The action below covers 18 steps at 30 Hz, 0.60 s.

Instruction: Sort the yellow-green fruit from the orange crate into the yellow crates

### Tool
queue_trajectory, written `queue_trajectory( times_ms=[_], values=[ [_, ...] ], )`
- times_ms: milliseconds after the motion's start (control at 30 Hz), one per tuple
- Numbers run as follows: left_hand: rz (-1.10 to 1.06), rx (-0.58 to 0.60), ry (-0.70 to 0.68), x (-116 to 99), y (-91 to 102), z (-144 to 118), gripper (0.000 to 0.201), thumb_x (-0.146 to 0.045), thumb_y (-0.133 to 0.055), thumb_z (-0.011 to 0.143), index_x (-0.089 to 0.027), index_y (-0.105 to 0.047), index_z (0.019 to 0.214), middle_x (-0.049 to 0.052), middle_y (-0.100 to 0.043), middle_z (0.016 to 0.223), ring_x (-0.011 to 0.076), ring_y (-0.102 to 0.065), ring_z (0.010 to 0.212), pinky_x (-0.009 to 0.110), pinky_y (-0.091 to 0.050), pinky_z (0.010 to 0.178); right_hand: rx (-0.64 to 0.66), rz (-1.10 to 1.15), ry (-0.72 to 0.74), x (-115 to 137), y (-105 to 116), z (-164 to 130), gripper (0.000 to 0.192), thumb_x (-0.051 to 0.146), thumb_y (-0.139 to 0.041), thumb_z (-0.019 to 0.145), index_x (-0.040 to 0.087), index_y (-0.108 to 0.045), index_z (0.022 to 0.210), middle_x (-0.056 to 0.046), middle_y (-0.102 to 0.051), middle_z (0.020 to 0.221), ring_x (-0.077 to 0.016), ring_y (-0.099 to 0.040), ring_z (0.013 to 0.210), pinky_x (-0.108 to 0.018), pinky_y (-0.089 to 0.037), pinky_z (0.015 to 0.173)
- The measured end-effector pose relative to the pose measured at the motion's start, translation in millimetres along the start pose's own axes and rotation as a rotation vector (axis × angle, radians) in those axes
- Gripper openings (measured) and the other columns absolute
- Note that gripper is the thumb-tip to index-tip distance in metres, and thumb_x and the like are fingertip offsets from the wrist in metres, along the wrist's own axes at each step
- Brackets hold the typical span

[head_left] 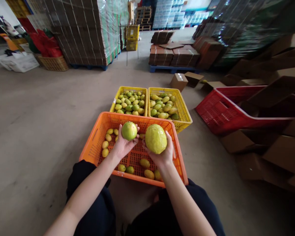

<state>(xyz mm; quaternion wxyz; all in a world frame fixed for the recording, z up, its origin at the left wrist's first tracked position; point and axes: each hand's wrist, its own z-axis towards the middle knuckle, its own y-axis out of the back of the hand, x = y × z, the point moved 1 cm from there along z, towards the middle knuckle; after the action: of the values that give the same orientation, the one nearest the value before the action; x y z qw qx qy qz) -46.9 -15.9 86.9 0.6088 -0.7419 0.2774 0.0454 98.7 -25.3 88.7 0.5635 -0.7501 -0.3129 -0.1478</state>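
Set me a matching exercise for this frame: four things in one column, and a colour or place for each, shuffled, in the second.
Things:
1. fruit in the left hand
2. fruit in the right hand
3. crate under the hands
4. crate lying tilted at the right

Descriptions:
A. red
B. larger, yellow
C. orange
D. smaller, green

Pairs: 1-D, 2-B, 3-C, 4-A
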Motion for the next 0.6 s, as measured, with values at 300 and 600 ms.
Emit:
queue_trajectory(
  times_ms=[300,600],
  values=[
    [0.012,-0.076,-0.005,-0.6,-2.7,-0.9,0.046,-0.045,-0.055,0.094,-0.011,-0.058,0.124,0.014,-0.068,0.114,0.0208,-0.068,0.1,0.026,-0.058,0.083,0.062,0.051,-0.055,-3.2,10.2,11.1,0.049,0.062,-0.058,0.078,0.018,-0.068,0.099,-0.009,-0.074,0.085,-0.024,-0.069,0.075,-0.035,-0.058,0.059],
    [-0.072,-0.118,0.015,0.8,0.8,3.0,0.046,-0.037,-0.051,0.097,-0.012,-0.048,0.136,0.016,-0.067,0.117,0.025,-0.067,0.11,0.03,-0.061,0.084,0.011,0.169,-0.111,-9.2,20.2,18.3,0.038,0.054,-0.065,0.08,0.02,-0.064,0.098,-0.007,-0.073,0.094,-0.0207,-0.069,0.084,-0.029,-0.059,0.062]
  ],
)
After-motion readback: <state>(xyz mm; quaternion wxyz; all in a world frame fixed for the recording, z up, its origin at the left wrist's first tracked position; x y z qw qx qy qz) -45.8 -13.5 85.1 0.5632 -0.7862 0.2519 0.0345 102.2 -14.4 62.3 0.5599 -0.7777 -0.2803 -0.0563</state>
